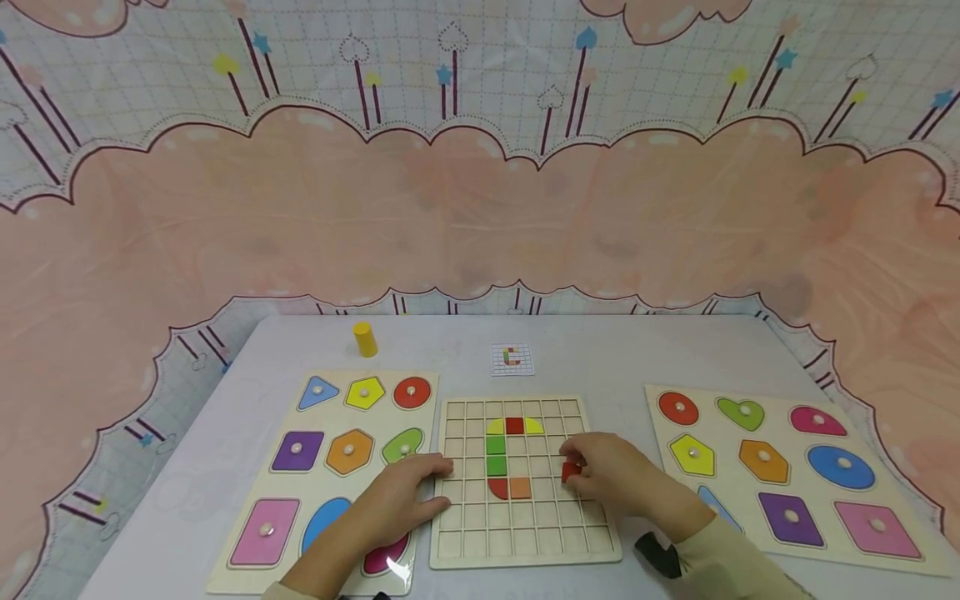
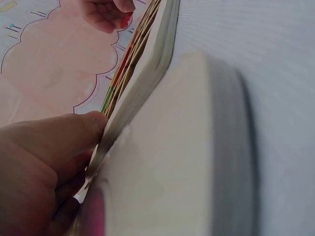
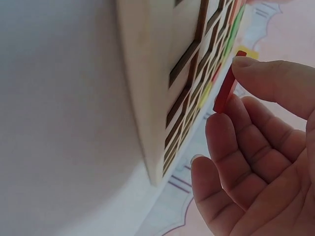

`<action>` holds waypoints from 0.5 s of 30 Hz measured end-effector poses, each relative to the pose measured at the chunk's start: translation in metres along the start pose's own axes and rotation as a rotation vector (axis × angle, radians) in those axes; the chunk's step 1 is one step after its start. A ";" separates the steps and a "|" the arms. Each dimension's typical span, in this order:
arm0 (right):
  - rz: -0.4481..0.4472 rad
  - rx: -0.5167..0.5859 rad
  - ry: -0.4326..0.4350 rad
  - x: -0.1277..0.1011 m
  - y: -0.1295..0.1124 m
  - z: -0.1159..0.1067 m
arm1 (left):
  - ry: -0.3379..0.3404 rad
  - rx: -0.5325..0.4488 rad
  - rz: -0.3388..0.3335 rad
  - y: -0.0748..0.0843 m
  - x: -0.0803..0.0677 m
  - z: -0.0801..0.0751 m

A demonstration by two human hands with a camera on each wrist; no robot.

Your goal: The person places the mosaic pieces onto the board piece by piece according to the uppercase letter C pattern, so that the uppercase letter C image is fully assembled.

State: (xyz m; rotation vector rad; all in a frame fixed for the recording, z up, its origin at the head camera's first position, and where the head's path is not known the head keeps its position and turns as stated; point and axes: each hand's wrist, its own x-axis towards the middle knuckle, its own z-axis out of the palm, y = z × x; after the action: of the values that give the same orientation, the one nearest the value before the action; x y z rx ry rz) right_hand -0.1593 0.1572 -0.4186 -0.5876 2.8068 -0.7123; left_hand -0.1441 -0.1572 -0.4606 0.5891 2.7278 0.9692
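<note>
A wooden grid board (image 1: 525,542) lies in the middle of the table, with several coloured tiles in its cells. They form a C: yellow corner pieces and a red square on top, green squares (image 1: 497,455) down the left, a red rounded piece and an orange square (image 1: 520,488) below. My right hand (image 1: 618,479) pinches a red tile (image 3: 228,86) between thumb and fingers, over the board's right side. At the board's left edge, my left hand (image 1: 401,496) rests with its thumb and fingertips touching the side; some of its fingers are hidden in the left wrist view.
Two knobbed shape-puzzle boards flank the grid: one at the left (image 1: 251,483), partly under my left forearm, and one at the right (image 1: 727,492). Behind the grid lie a small pattern card (image 1: 512,360) and a yellow cylinder (image 1: 365,340). A patterned cloth hangs behind the table.
</note>
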 end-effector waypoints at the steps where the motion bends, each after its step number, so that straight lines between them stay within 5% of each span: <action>1: -0.004 -0.001 -0.005 0.001 -0.002 0.001 | -0.001 -0.001 0.000 0.000 0.000 0.000; 15: -0.087 -0.065 -0.041 0.013 -0.014 0.010 | -0.003 -0.012 -0.007 0.002 -0.001 -0.002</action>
State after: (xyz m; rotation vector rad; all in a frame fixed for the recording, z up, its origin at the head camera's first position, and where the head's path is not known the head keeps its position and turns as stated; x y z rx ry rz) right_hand -0.1636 0.1365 -0.4215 -0.7318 2.7900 -0.6185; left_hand -0.1436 -0.1572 -0.4573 0.5778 2.7176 0.9807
